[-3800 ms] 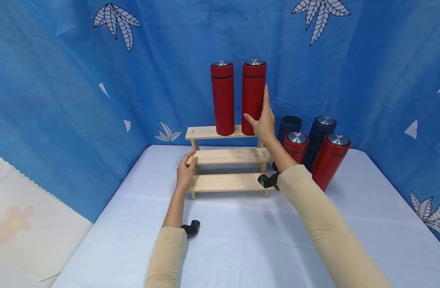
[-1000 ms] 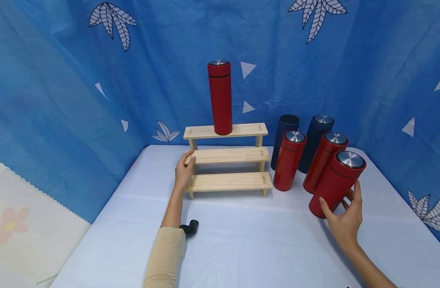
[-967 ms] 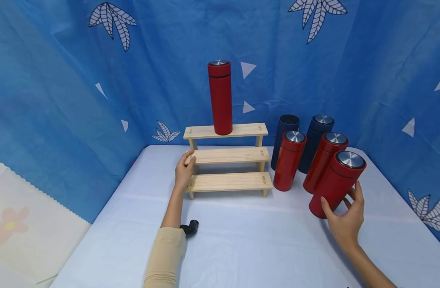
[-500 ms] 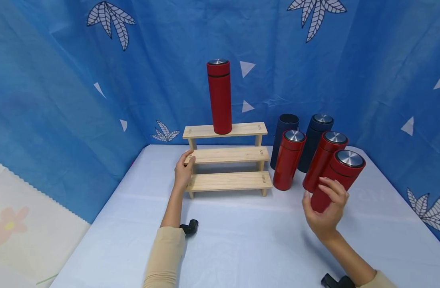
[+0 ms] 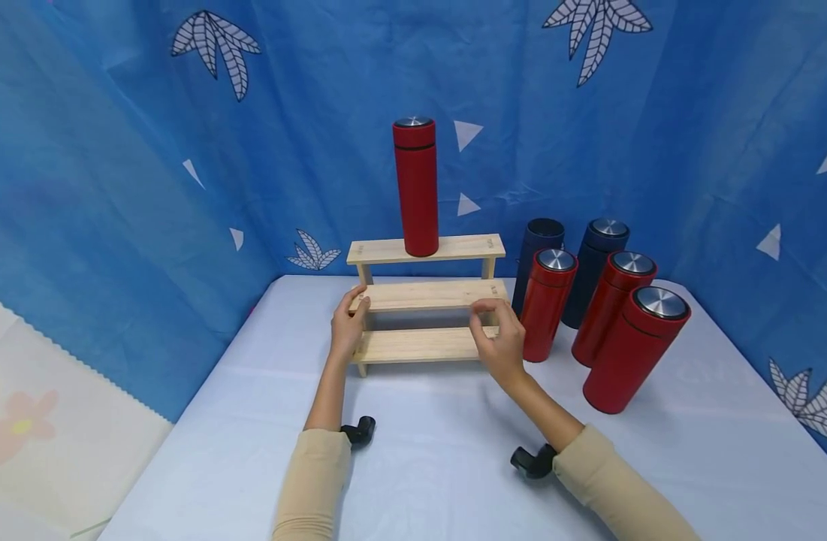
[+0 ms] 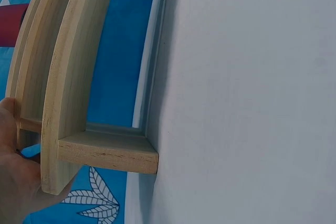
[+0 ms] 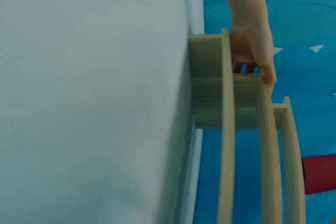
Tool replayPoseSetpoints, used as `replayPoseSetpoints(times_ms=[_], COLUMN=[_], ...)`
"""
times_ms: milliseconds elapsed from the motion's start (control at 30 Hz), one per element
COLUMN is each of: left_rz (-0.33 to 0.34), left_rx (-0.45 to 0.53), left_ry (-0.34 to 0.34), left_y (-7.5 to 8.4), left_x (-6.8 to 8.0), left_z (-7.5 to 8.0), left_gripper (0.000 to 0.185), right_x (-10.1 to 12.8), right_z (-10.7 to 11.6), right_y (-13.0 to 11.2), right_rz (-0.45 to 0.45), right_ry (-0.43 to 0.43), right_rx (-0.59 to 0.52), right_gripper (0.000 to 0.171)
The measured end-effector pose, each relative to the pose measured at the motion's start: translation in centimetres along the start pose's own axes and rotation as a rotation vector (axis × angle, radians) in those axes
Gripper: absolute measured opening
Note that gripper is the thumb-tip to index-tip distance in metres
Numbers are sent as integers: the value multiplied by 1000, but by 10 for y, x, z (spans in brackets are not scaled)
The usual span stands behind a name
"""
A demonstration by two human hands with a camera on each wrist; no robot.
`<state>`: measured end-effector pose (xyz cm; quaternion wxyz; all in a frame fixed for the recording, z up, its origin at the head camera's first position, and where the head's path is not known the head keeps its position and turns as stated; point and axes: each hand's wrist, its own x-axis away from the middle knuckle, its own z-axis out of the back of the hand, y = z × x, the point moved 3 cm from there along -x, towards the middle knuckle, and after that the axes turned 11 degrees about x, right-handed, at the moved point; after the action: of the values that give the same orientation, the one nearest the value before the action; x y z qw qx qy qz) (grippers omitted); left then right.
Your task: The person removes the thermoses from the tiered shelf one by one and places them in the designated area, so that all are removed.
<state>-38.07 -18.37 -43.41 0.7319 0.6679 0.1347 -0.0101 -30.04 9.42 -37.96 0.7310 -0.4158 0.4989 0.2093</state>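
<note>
Left grip (image 5: 348, 327) sits at the left end of the pale 3-tier wooden step rack (image 5: 420, 294): thumb on top of the mid shelf, fingers curled round the end post. The left wrist view shows the palm (image 6: 13, 182) tight against the wood (image 6: 68, 103), so that grip is clamped on the rack, which stands at the back of the white-clothed bench (image 5: 420, 466). 1 tall red cylindrical flask with a steel cap (image 5: 416, 188) stands upright on the top shelf, left of centre; the other 2 shelves are bare. Judging by this, the work in hand is steadying the rack from both ends. To do it well, press down evenly w/ no sideways shove, since the tall flask looks easy to tip. Right grip (image 5: 497, 334) is at the right end, level w/ the mid shelf: fingers loosely curled, thumb and forefinger apart, pinching nothing. Can't tell if it touches the wood. Further right, on the bench: 3 more red steel-capped flasks (image 5: 547, 304) (image 5: 609, 308) (image 5: 635, 349) and 2 navy ones (image 5: 541, 240) (image 5: 599, 255) behind, all upright and untouched.
</note>
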Motion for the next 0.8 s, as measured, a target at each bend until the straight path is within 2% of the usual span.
replayPoseSetpoints(times_ms=[233,300,433,600,800], left_rz=[0,-2,-3,-12,-21], left_rx=[5,6,7,10,14], left_ry=[0,2,-6,-3,1], left_y=[0,0,0,1,0], left_x=[0,0,0,0,0], left_z=[-3,-3,-4,-2,0], left_gripper=[44,44,44,42,41], right_x=[-56,-77,-117,-152,-165], right_z=[-38,-48,-63,-81,-99], right_y=[-4,-6,-6,1,10], right_rz=[-17,-15,-52,-180,-296], right_ry=[-8,-14,-50,-202,-430], right_rx=[-12,-19,-39,-14,-22], right_gripper=[14,20,43,72,99])
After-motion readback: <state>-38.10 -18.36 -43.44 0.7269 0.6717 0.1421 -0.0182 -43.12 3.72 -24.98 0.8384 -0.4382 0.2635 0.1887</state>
